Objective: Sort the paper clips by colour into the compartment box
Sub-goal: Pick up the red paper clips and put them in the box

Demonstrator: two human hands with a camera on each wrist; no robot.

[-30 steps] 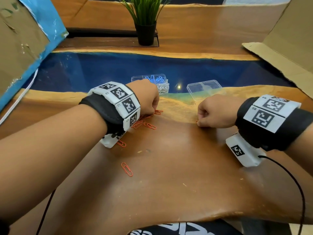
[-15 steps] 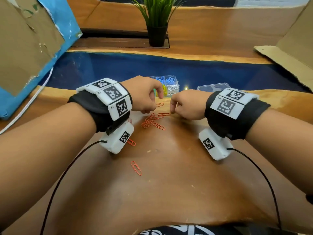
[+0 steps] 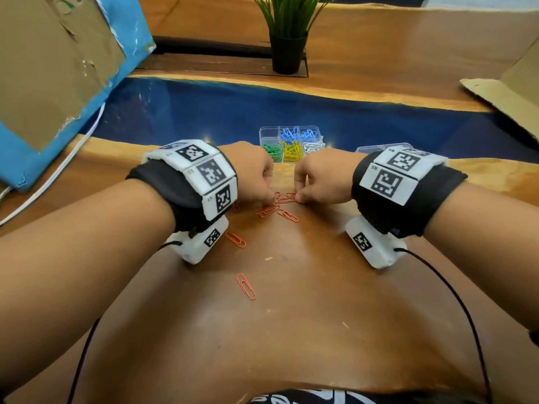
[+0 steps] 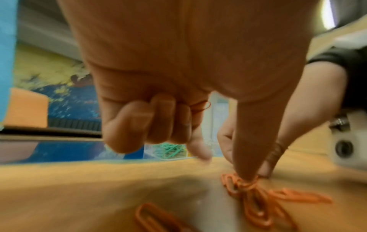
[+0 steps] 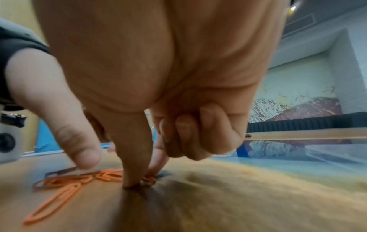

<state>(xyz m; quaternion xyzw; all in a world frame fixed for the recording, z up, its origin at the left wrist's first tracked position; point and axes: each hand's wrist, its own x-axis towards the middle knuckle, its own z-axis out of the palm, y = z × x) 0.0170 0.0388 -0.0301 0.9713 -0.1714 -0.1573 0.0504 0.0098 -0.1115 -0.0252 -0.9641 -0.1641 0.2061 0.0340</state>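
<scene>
Several orange paper clips (image 3: pixel 267 210) lie in a small pile on the wooden table, just in front of the clear compartment box (image 3: pixel 269 132). The box holds green, yellow, blue and white clips in separate compartments. My left hand (image 3: pixel 269 196) is on the left of the pile. Its curled fingers (image 4: pixel 163 122) hold an orange clip (image 4: pixel 201 106) against the palm, and its thumb tip presses on the pile (image 4: pixel 238 183). My right hand (image 3: pixel 299 198) is on the right of the pile, and its thumb and forefinger pinch an orange clip (image 5: pixel 148 179) lying on the table.
Single orange clips lie nearer me (image 3: pixel 235 239) (image 3: pixel 246 286) (image 3: pixel 288 215). The box's clear lid (image 3: pixel 369 147) lies right of the box. A potted plant (image 3: pixel 287 39) stands at the back. Cardboard sheets flank the table on the left (image 3: pixel 43 68) and right (image 3: pixel 501 94).
My right hand has moved left from the table's right side to the orange pile. My left hand rose a little, then came back down onto the pile.
</scene>
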